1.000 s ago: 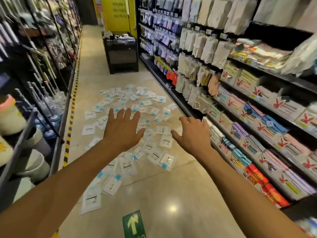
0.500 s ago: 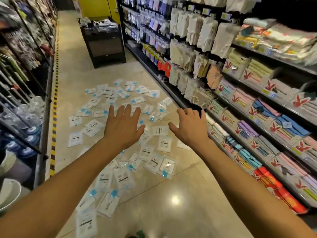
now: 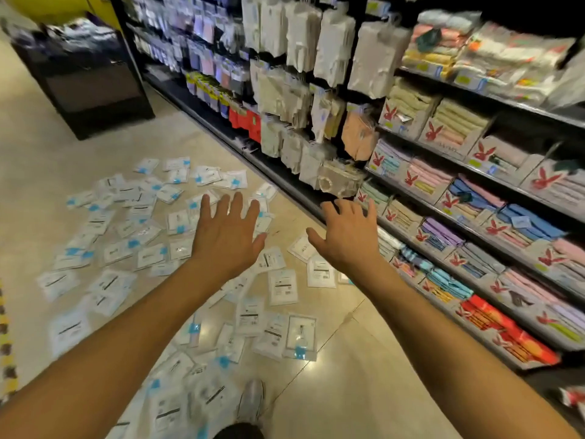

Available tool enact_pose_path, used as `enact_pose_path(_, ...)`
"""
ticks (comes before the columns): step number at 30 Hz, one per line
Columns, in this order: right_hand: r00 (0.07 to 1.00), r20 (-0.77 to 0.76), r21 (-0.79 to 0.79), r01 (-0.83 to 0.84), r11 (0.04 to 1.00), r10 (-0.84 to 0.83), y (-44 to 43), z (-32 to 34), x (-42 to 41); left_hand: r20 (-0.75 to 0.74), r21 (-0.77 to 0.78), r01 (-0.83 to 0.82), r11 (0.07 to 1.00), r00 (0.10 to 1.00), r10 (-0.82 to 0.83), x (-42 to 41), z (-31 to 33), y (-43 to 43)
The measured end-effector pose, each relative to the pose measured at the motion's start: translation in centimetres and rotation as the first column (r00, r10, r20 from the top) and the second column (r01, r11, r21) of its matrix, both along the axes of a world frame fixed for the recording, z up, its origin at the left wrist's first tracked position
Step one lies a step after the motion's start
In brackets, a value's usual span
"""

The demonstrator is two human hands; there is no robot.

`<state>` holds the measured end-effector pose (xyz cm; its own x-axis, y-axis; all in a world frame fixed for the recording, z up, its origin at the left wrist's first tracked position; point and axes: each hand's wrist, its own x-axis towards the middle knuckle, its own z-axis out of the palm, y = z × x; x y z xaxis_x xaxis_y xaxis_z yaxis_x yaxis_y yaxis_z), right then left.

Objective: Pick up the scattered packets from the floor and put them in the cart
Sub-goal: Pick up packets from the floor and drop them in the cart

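Left hand (image 3: 226, 236): out at mid-frame, fingers spread flat, holding nothing!
Right hand (image 3: 346, 236): just to its right, fingers loosely fanned, empty too.
Packets (image 3: 281, 286): scattered over the floor (image 3: 348, 391), centre to lower left, many overlapping.
Shelves (image 3: 474, 185): right side, stacked with folded cloths.
Shoe (image 3: 251, 397): bottom centre, beside the packets.

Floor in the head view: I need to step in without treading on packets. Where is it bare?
Bare floor lies lower right, between the nearest packets and the shelf base. Another bare patch runs between the black stand and the far edge of the spread. The middle and left are crowded, down to the shoe.
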<state>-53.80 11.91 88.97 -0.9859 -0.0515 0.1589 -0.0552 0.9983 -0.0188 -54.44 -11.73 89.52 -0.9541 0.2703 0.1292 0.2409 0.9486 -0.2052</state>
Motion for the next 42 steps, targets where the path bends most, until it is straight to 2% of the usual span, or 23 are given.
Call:
enact_pose_path(5, 0.986, 0.073, -0.009, 0.15, 0.989, -0.149, -0.6, -7.3, -5.2, 0.049, 0.106, 0.049, 0.993, 0.997, -0.054, -8.2, -7.5, -2.5)
enact_pose_path(8, 0.967, 0.164, -0.064, 0.209, 0.976, -0.196, -0.6, -16.5, -6.6, 0.108, 0.219, 0.002, 0.976, 0.994, -0.026, -10.8, -16.7, -3.6)
enact_pose_path(10, 0.948, 0.239, -0.102, 0.239, 0.966, -0.21, -1.1, -22.8, -6.5, 0.171, 0.238, -0.038, 0.97, 0.985, -0.004, -11.3, -23.5, -4.0)
enact_pose_path(13, 0.891, 0.41, -0.124, 0.264, 0.957, -0.193, -2.3, -35.2, -6.7, 0.306, 0.201, -0.033, 0.979, 0.952, -0.031, -11.7, -36.7, -3.5)
enact_pose_path(16, 0.829, 0.516, -0.153, 0.337, 0.929, -0.216, -2.9, -48.5, -7.1, 0.482, 0.175, -0.082, 0.981, 0.876, -0.013, -11.9, -50.4, -2.2)
enact_pose_path(22, 0.739, 0.639, -0.156, 0.398, 0.904, -0.215, -2.9, -74.3, -6.8, 0.591, 0.148, -0.115, 0.982, 0.806, 0.005, -10.5, -76.3, -0.9)
enact_pose_path(25, 0.697, 0.68, -0.166, 0.45, 0.878, -0.229, -2.0, -85.6, -6.4, 0.68, 0.138, -0.24, 0.961, 0.729, 0.085, -10.3, -87.2, -0.4)
enact_pose_path(27, 0.655, 0.7, -0.189, 0.554, 0.811, -0.285, -1.2, -91.6, -6.7, 0.737, 0.119, -0.352, 0.929, 0.658, 0.155, -10.3, -93.4, -0.1)
enact_pose_path(29, 0.587, 0.718, -0.199, 0.688, 0.697, -0.375, -0.3, -96.8, -7.5, 0.752, 0.124, -0.454, 0.882, 0.623, 0.215, -10.2, -98.8, 0.2)
enact_pose_path(32, 0.456, 0.711, -0.174, 0.852, 0.494, -0.536, 0.5, -102.5, -9.0, 0.7, 0.206, -0.574, 0.793, 0.652, 0.291, -10.1, -104.1, 0.6)
enact_pose_path(34, 0.407, 0.661, -0.117, 0.886, 0.448, -0.631, 0.6, -104.8, -9.5, 0.646, 0.269, -0.644, 0.716, 0.672, 0.362, -10.0, -105.9, 0.6)
enact_pose_path(36, 0.395, 0.632, -0.112, 0.898, 0.426, -0.667, 0.7, -105.9, -9.3, 0.61, 0.308, -0.702, 0.643, 0.664, 0.433, -9.9, -106.6, 0.4)
enact_pose_path(38, 0.362, 0.67, -0.175, 0.926, 0.335, -0.648, 1.1, -106.3, -8.4, 0.611, 0.353, -0.777, 0.52, 0.613, 0.501, -9.6, -106.4, 0.2)
enact_pose_path(41, 0.349, 0.72, -0.251, 0.937, 0.244, -0.6, 1.8, -104.9, -6.0, 0.689, 0.334, -0.882, 0.333, 0.469, 0.552, -8.2, -105.6, -0.1)
enact_pose_path(42, 0.354, 0.738, -0.281, 0.935, 0.216, -0.574, 1.9, -103.9, -5.2, 0.733, 0.334, -0.911, 0.241, 0.412, 0.542, -7.6, -105.4, -0.3)
